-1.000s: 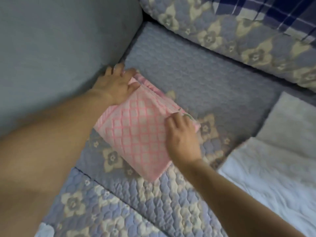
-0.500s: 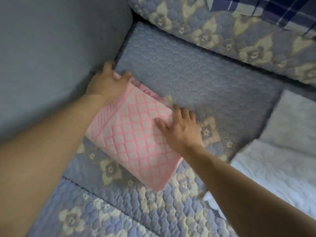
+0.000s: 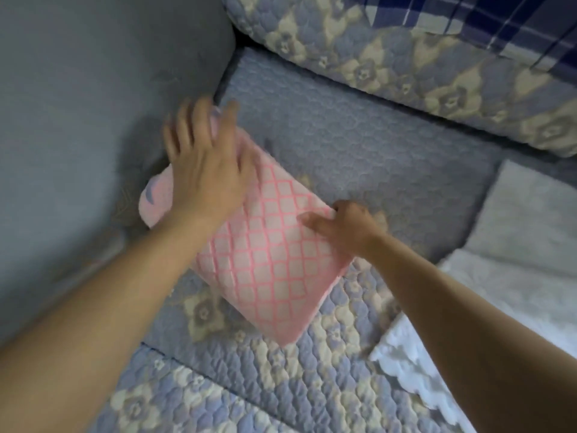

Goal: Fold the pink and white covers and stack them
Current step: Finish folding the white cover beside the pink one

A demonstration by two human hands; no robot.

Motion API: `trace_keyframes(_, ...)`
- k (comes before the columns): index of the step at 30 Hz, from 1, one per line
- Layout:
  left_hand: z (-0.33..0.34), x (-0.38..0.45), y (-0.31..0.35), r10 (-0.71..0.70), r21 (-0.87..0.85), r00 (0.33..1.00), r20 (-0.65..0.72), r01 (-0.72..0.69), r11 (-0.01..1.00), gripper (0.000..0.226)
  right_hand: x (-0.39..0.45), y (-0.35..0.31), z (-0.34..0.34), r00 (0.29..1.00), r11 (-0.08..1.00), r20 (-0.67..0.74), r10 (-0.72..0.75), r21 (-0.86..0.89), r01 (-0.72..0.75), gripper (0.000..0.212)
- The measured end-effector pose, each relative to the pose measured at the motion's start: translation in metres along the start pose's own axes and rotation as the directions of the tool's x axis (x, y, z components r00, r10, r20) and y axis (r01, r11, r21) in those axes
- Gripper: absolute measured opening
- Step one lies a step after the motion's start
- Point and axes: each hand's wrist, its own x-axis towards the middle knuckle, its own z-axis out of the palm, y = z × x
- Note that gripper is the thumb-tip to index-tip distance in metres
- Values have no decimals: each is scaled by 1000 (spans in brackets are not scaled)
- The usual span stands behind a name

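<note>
The pink cover [image 3: 268, 260] lies folded into a compact rectangle on the quilted sofa seat [image 3: 359, 145], its far-left end just beside the grey armrest [image 3: 93, 104]; the white cover [image 3: 487, 307] lies spread at the right, apart from the pink one, not yet folded by the look of it.

Left hand [image 3: 203, 173]: fingers spread and straight, motion-blurred, over the pink cover's far-left corner; whether it's touching the fabric or just above, can't tell; it holds nothing. Right hand [image 3: 343, 228]: grip curled over the pink cover's right edge, thumb on top, fingers tucked behind, pinching that edge.

Step in hand, prob.: final flattening and squaring of the pink fold. To do it well: keep the right pinch as anchor so layers don't slide; sweep the left palm flat from the middle outwards to push air out; check the corners line up, esp. the far-left one, which looks bulged and rounded near the armrest; the layers there may be bunched.

Edges & room: armrest hems in the left side, the floral back cushion [image 3: 406, 73] the far side; the near seat edge has a seam and drop; open seat lies between the pink cover and the white one, enough to slide the pink bundle right, or to fold the white one where it lies and stack after; mind the white cover's lacy edge [image 3: 402, 364], likely to snag or curl.
</note>
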Motion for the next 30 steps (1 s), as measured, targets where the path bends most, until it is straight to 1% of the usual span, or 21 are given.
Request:
trace_keyframes(2, 6, -53, 12, 112, -44, 975, 192, -105, 993, 59, -4, 5, -2, 1000, 991, 4, -10, 136, 10, 68)
trace_keyframes(4, 33, -86, 19, 110, -7, 924, 365, -115, 993, 66, -8, 9, 6, 998, 984, -56, 13, 177, -3, 59)
trace_keyframes(5, 48, -90, 21, 94, 24, 908, 409, -114, 993, 69, -7, 9, 13, 995, 984, -98, 17, 181, 1, 57)
trace_keyframes(6, 57, -86, 22, 72, 38, 900, 429, -97, 995, 70, -4, 5, 18, 990, 984, -143, -10, 173, 35, 56)
trace_keyframes(8, 57, -75, 27, 64, 56, 885, 461, -101, 993, 70, -5, 0, 18, 961, 990, -254, -106, 59, 125, 59)
trace_keyframes(9, 54, -71, 27, 60, 64, 879, 473, -102, 993, 69, -12, -1, 14, 927, 986, -340, -157, 3, 168, 59)
trace_keyframes(11, 46, -70, 24, 14, 81, 864, 503, -63, 995, 67, -36, 5, 9, 825, 956, -501, -260, -14, 293, 53)
trace_keyframes(13, 31, -76, 40, -54, 46, 851, 522, 35, 998, 63, -73, 44, 11, 758, 918, -565, -326, 3, 397, 42)
trace_keyframes(14, 21, -83, 55, -95, 6, 855, 510, 107, 994, 60, -89, 73, 14, 766, 915, -554, -325, 19, 403, 37)
trace_keyframes(15, 10, -93, 73, -106, -56, 888, 447, 146, 988, 58, -104, 108, 14, 800, 932, -528, -287, 39, 360, 34)
trace_keyframes(17, -9, -124, 112, -13, -198, 981, 195, 52, 979, 47, -121, 178, 4, 849, 972, -501, -168, 57, 226, 31)
trace_keyframes(18, -15, -146, 135, 52, -275, 992, 111, -19, 961, 40, -123, 208, -7, 852, 985, -509, -123, 42, 168, 31)
trace_keyframes(19, -15, -170, 159, 101, -339, 990, 101, -61, 939, 36, -119, 233, -22, 851, 994, -519, -83, 24, 111, 31)
trace_keyframes(20, -10, -193, 180, 124, -376, 978, 166, -54, 925, 35, -110, 254, -41, 850, 998, -525, -49, 13, 66, 34)
trace_keyframes(22, 7, -232, 214, 58, -336, 918, 392, 85, 938, 41, -79, 276, -85, 847, 1000, -531, -20, -24, 8, 41)
trace_keyframes(24, 29, -255, 233, -67, -221, 792, 607, 249, 943, 47, -32, 290, -124, 865, 993, -501, 10, -94, -66, 49)
trace_keyframes(25, 38, -263, 239, -106, -153, 742, 662, 272, 950, 51, -8, 294, -137, 878, 989, -479, 12, -123, -80, 56)
trace_keyframes(27, 53, -276, 243, -102, -85, 714, 693, 221, 972, 54, 32, 301, -152, 896, 982, -443, 17, -163, -100, 71)
trace_keyframes(28, 53, -279, 244, -91, -121, 693, 715, 251, 960, 52, 47, 305, -155, 905, 971, -423, 38, -198, -133, 73)
trace_keyframes(29, 50, -282, 241, -84, -206, 677, 731, 337, 919, 47, 55, 306, -158, 915, 946, -402, 48, -275, -171, 68)
trace_keyframes(30, 44, -285, 234, -78, -290, 628, 774, 463, 838, 41, 58, 306, -161, 904, 915, -427, 34, -349, -200, 56)
